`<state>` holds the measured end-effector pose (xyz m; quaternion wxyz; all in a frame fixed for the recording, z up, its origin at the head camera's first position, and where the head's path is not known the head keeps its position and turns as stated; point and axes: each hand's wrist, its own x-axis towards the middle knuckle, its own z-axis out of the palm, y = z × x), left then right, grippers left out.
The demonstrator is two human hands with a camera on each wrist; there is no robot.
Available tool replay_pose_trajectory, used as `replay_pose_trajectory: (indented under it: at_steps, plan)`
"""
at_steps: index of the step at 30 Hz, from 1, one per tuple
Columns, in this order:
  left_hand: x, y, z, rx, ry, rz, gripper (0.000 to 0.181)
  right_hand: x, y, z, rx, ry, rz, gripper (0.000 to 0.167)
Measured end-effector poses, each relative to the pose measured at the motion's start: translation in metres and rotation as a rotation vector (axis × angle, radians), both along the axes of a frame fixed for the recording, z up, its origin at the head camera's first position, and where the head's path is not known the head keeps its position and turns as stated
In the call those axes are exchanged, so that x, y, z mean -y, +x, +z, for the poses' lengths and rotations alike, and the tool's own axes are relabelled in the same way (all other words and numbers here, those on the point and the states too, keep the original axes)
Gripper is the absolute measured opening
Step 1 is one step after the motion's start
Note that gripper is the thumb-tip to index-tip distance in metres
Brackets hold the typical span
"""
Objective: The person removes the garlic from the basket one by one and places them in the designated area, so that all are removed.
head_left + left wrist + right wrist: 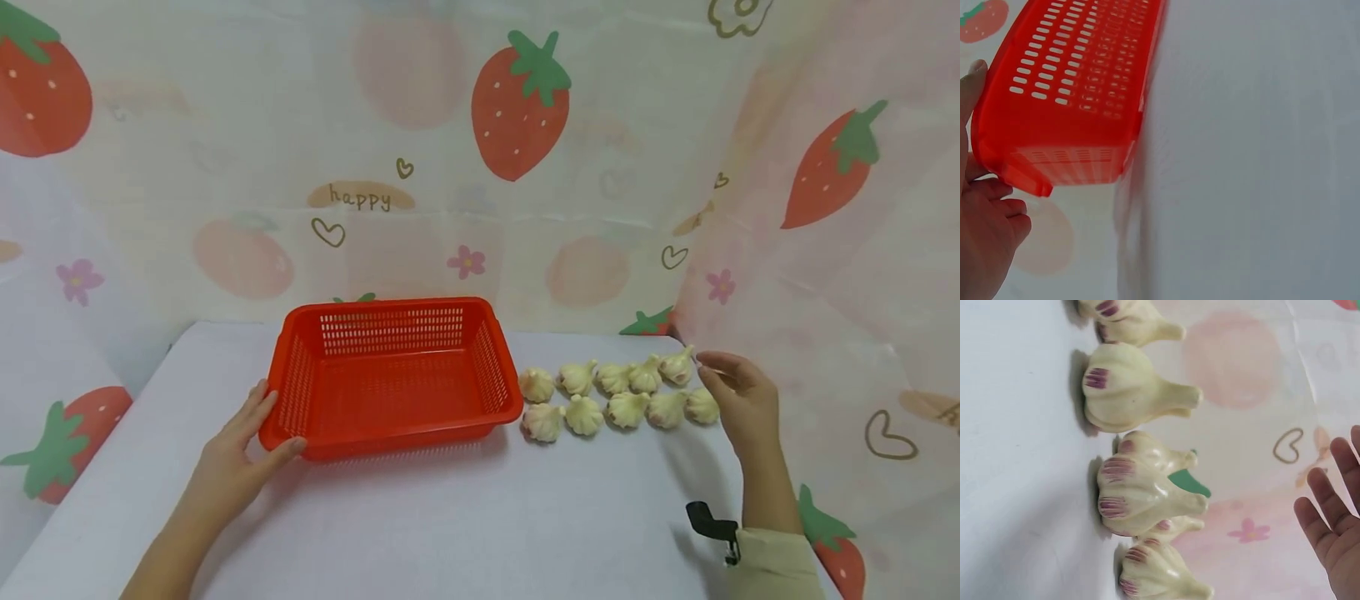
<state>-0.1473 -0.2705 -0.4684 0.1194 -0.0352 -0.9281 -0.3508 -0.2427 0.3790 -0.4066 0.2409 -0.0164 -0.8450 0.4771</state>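
A red plastic basket with slotted walls stands on the white-covered table. My left hand grips its near left corner; the thumb lies on the front rim. In the left wrist view the left hand's fingers curl beneath the rim of the basket. Several garlic bulbs lie in two rows to the right of the basket. My right hand hovers by the right end of the rows, close to a bulb. In the right wrist view its straightened fingers stand apart from the bulbs.
A white cloth covers the table. Fabric curtains printed with strawberries, flowers and hearts hang behind it and at both sides. A black strap end sticks out from the right sleeve.
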Motion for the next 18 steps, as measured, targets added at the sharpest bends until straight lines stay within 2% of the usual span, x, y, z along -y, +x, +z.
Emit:
replay_pose_trajectory:
  at_steps: [3, 9, 15, 18]
  plan:
    - [0.003, -0.002, 0.003, 0.018, -0.020, -0.009, 0.094, 0.004, 0.004, 0.000, 0.013, 0.065, 0.041, 0.032]
    - [0.006, -0.003, 0.006, 0.044, -0.034, -0.039, 0.095, 0.011, 0.012, -0.002, -0.013, 0.147, 0.138, 0.027]
    - [0.013, -0.004, 0.013, 0.030, -0.056, -0.076, 0.093, 0.017, 0.024, -0.006, 0.013, 0.248, 0.162, 0.026]
    - [0.018, -0.001, 0.016, 0.060, -0.080, -0.079, 0.091, 0.018, 0.028, -0.010, -0.015, 0.284, 0.184, 0.024]
